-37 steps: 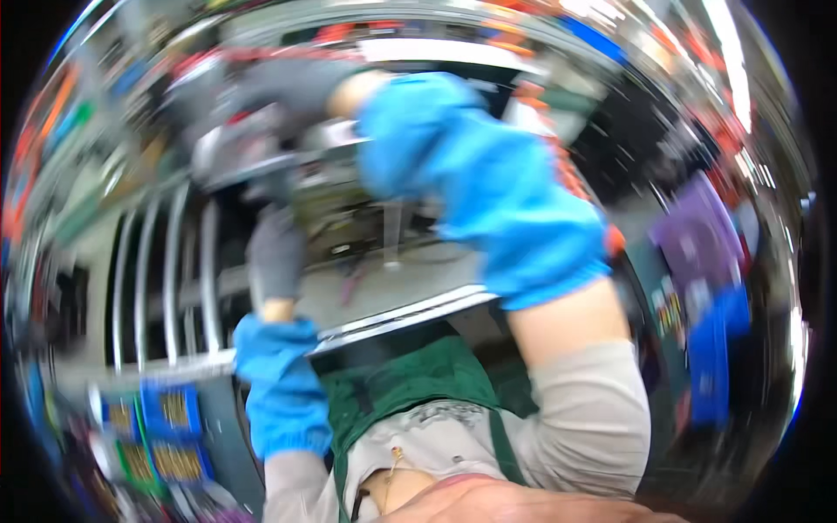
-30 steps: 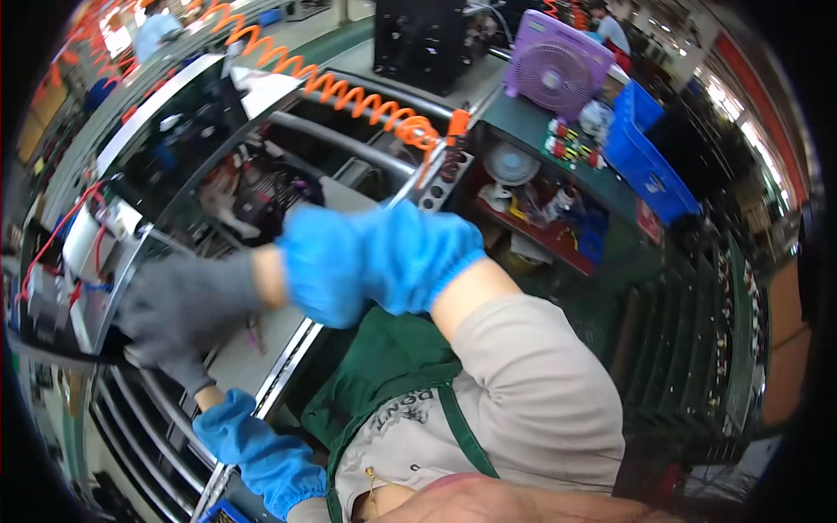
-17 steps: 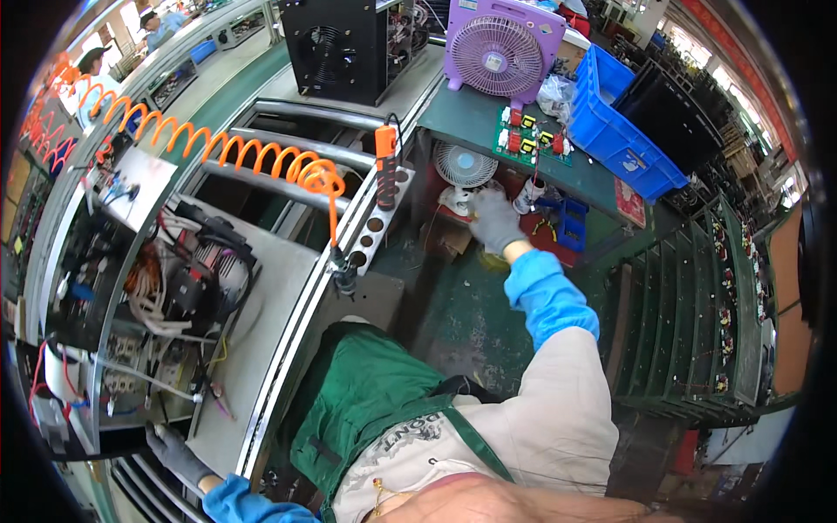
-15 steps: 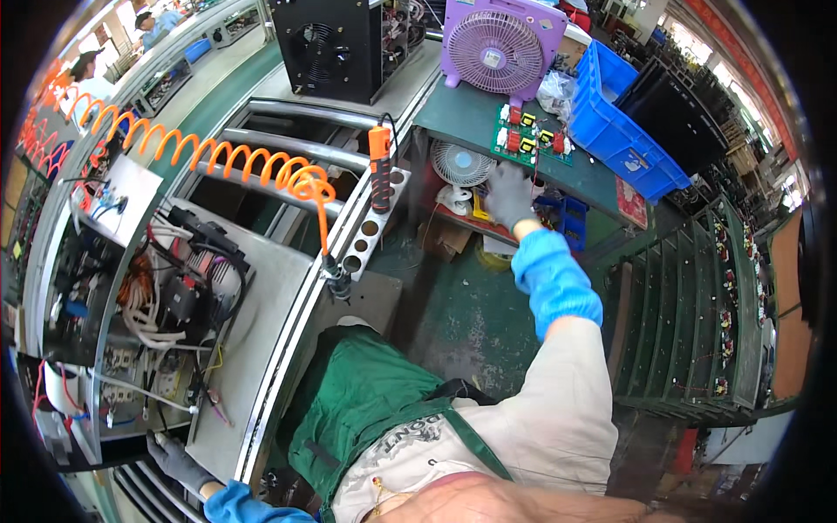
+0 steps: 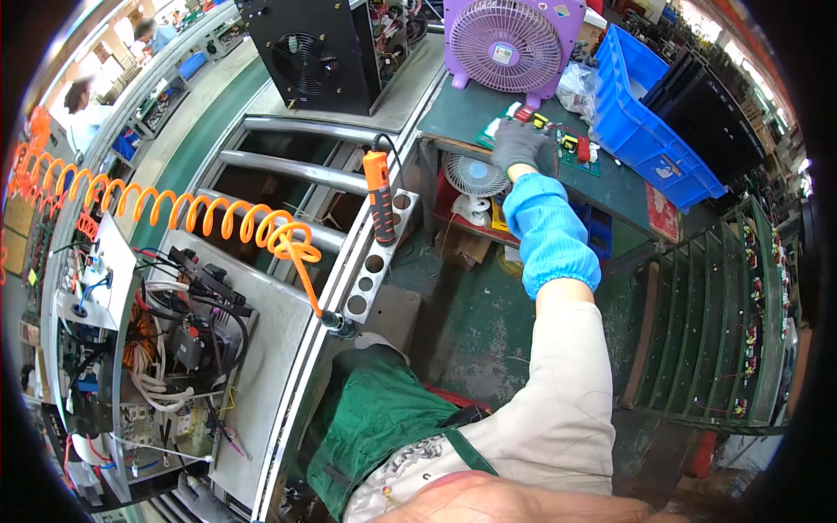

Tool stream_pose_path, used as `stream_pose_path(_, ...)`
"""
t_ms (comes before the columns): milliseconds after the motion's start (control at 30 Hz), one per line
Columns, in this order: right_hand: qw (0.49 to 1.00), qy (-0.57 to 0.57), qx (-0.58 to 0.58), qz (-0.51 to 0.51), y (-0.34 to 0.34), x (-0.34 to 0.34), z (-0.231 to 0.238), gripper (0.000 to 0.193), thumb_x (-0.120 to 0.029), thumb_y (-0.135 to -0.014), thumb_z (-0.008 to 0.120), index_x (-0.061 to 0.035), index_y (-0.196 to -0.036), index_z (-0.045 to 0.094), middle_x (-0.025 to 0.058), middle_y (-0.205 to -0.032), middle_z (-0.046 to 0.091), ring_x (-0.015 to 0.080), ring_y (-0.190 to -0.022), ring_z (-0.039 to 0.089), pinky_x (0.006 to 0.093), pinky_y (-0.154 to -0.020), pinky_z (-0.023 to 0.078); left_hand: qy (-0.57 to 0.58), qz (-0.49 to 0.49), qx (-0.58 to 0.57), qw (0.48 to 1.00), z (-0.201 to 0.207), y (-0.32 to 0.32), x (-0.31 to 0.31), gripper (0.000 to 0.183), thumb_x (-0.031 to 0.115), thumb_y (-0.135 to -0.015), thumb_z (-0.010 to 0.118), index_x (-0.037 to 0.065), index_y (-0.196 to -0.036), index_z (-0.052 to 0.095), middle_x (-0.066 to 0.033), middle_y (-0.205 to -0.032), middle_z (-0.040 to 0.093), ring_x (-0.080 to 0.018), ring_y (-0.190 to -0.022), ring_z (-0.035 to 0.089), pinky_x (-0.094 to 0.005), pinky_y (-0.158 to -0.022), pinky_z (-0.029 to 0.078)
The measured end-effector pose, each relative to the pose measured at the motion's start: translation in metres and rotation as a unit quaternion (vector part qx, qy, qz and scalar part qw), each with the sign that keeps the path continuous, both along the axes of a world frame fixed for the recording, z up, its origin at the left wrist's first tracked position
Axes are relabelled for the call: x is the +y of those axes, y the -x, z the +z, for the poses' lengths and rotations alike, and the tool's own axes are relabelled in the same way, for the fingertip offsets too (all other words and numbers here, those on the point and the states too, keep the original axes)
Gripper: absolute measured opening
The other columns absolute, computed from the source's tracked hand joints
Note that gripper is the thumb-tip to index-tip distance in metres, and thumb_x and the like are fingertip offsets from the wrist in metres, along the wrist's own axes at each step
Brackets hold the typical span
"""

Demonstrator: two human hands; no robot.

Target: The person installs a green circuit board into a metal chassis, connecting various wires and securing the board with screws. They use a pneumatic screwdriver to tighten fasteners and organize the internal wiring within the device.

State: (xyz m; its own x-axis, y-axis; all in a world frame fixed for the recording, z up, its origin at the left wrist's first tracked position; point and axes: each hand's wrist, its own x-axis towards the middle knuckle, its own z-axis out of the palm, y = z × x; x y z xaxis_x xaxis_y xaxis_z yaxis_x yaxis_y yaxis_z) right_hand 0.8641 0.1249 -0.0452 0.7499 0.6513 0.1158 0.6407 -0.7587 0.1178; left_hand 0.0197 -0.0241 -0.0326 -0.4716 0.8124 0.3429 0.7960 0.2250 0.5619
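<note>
My right hand [image 5: 521, 144], in a grey glove below a blue sleeve cover, is over the green circuit board [image 5: 577, 155] on the dark green bench. It covers the middle of the board; its fingertips are hard to make out, so I cannot tell whether they grip it. Red, yellow and black parts stand on the board. My left hand [image 5: 202, 499], also gloved, is low at the picture's edge beside the open machine chassis [image 5: 122, 410]. Its fingers lie in shadow at the chassis's lower edge. Wires, a copper coil and a black module [image 5: 193, 342] fill the chassis.
A purple fan [image 5: 504, 48] and a blue crate [image 5: 649, 131] stand on the bench. An orange-handled tool [image 5: 379, 196] rests in a holed metal holder [image 5: 366, 283]. An orange coiled hose [image 5: 209, 213] crosses the roller line. A black machine [image 5: 309, 65] stands beyond; a green rack [image 5: 697, 322] is right.
My right hand has moved forward and up from before the bench's edge onto the circuit board. My left hand has slipped lower toward the picture's edge. The whole view has shifted slightly.
</note>
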Motion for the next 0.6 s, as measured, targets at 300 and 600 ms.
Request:
stream_pose_path(300,0.969,-0.143,0.008,0.2,-0.003,0.0,-0.032,0.069,-0.04,-0.071,0.074,-0.0141,-0.128,0.048,0.0166,-0.127,0.05,0.0332,-0.119,0.047,0.0443,-0.1,0.039,-0.052,-0.113,0.038,0.991,-0.026,0.006,0.01,0.03,0.012,-0.094,0.049,0.004,-0.122,0.057,-0.0026,-0.089,0.061,-0.0079,-0.057,0.039,-0.0235,-0.052,0.035)
stream_pose_path(600,0.827,-0.456,0.31,-0.106,-0.077,-0.07,-0.075,0.047,-0.017,-0.081,0.062,-0.0039,-0.122,0.044,0.0165,-0.102,0.061,0.0294,-0.088,0.064,0.0366,-0.074,0.053,0.084,-0.06,-0.035,0.994,0.0,-0.046,-0.001,0.029,0.016,-0.095,0.05,0.0,-0.118,0.056,-0.004,-0.07,0.052,-0.0109,-0.056,0.042,-0.0276,-0.051,0.036)
